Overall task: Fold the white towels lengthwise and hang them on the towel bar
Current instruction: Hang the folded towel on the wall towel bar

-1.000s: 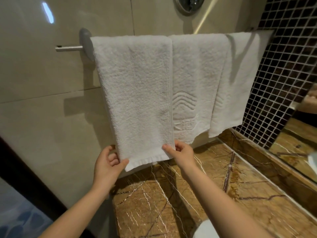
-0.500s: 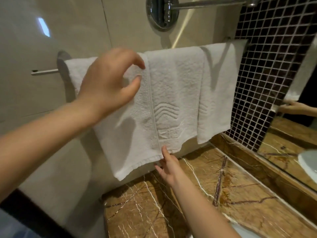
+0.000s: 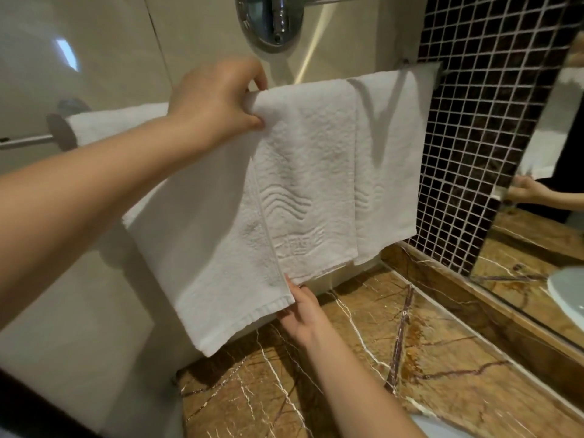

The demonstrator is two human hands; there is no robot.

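Observation:
Three white towels hang side by side over the towel bar on the beige wall. My left hand pinches the top fold of the left towel where it meets the middle towel, right at the bar. My right hand holds the lower right corner of the left towel from behind, thumb along its edge. The right towel hangs untouched next to the dark mosaic wall.
A brown marble counter lies below the towels. A dark mosaic tile wall and a mirror stand on the right. A chrome wall fitting sits above the bar. A white basin edge shows at the bottom.
My left hand left the towel's lower corner, rose to the bar and now pinches the top fold. My right hand stays at the lower right corner. The view shifted left and closer.

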